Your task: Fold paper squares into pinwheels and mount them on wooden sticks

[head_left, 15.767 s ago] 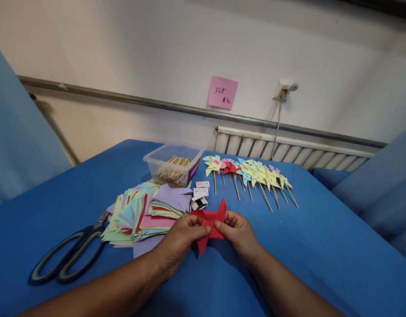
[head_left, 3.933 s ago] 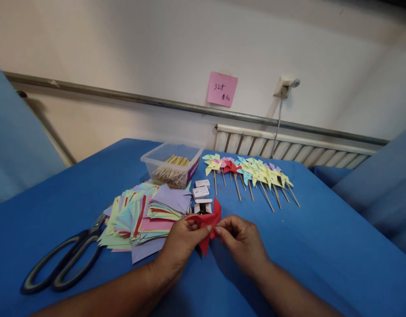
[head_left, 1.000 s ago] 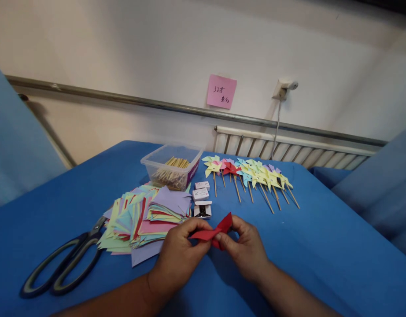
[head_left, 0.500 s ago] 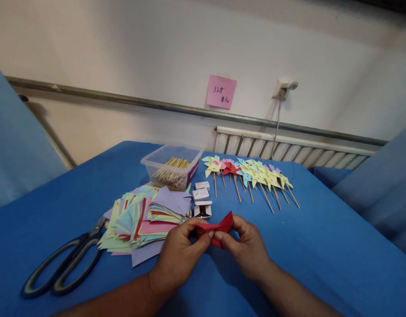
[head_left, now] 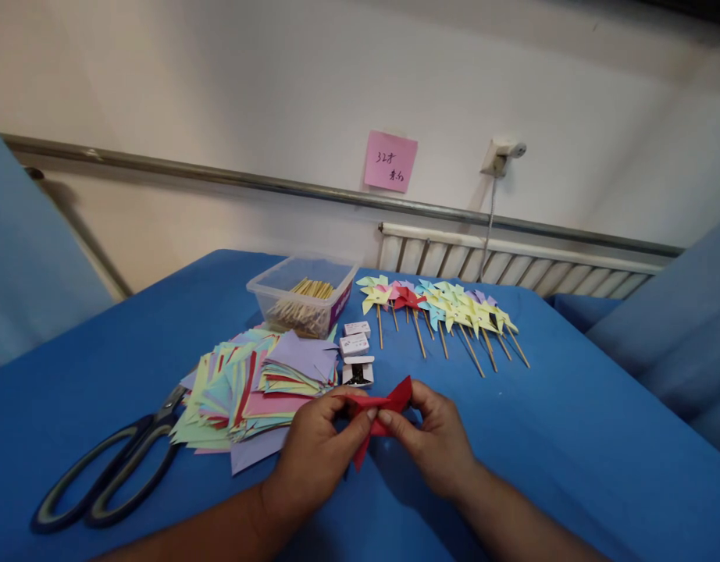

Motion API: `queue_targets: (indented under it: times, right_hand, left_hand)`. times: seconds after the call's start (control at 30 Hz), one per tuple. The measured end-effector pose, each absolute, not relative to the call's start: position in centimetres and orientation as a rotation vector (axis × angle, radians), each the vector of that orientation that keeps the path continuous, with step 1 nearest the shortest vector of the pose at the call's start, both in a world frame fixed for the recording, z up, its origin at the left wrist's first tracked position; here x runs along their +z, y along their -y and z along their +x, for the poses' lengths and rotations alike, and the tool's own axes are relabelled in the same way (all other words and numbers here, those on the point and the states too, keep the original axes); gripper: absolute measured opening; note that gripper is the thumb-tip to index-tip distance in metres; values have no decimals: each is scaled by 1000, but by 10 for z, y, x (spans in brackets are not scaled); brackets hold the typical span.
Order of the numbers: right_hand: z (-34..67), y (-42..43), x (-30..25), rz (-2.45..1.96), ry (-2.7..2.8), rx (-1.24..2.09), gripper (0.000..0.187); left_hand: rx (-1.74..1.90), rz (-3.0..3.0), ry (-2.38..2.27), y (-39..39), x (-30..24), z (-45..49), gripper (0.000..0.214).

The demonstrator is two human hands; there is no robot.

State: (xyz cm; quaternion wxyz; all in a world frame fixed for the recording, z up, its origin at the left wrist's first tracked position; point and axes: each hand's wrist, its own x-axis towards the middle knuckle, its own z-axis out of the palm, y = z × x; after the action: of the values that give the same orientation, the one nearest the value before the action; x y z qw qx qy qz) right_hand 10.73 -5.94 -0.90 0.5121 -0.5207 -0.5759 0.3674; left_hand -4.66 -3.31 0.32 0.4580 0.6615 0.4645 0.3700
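Between my two hands is a red paper pinwheel, its blades folded in toward the middle. My left hand pinches it from the left, the thumb pressed near its centre. From the other side my right hand grips it too, its thumb almost touching the left one. The fingertips behind the paper are hidden. Just beyond the hands stands an open small white box with dark bits inside. A pile of coloured paper pieces lies left of my left hand.
Large scissors lie at the left on the blue-covered table. A clear plastic tub holds many thin sticks. Closed small boxes stand beside it. Several finished pinwheels on sticks lie at the back, before a radiator.
A red paper point now shows below my thumbs, where it was not visible before. Both hands keep their pinch on the pinwheel in nearly the same place.
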Motion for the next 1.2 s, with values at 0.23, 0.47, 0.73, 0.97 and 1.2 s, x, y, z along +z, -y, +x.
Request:
queue_targets:
  times: [0.23,0.47,0.73,0.97,1.2]
  right_hand:
    - [108,58,-13,-1218,1368,925,7]
    - [109,57,-14,-1191,1291,992,11]
    - [108,58,-14,-1091,1303,1065,17]
    - [104,58,-13,-1099,1324,1003,16]
    - [101,53,-23,-1039,1143,1178,22]
  left_hand:
    - [931,1720,-1132,34,7,-47,14]
    - [939,1706,-1128,36,6,-47,15]
    - [919,1600,-1090,38,7,-47,17]
    - [909,1424,-1104,35,2,-44,20]
    - [942,1253,-1074,27,0,-42,24]
